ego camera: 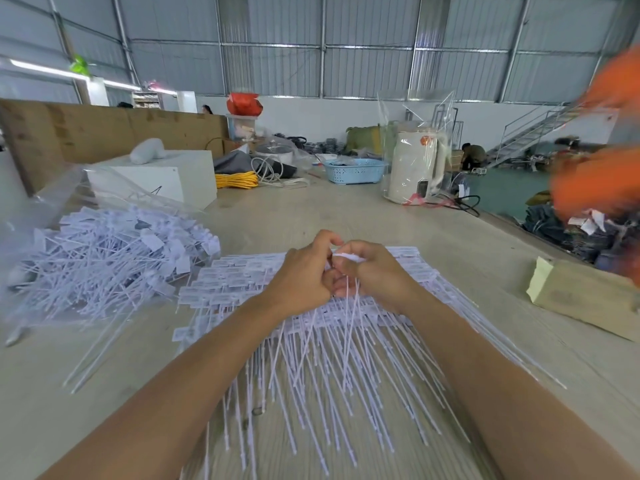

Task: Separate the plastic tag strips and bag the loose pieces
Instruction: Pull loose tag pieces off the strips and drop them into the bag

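Note:
A stack of joined white plastic tag strips (242, 289) lies on the table in front of me, long thin tails fanning toward me. Above it my left hand (304, 275) and my right hand (370, 271) meet, both pinching the same white tag strip (346, 257) between fingers and thumbs; its tails hang down between the palms. To the left a heap of loose separated tags (104, 258) lies spilled on and partly inside a clear plastic bag (45, 202).
A cardboard box (585, 299) sits at the right table edge. Farther back stand a white box (166, 178), yellow cable (237, 180), a blue basket (355, 171) and a bagged white kettle (415, 168). A blurred orange-sleeved person (602, 174) is at the far right.

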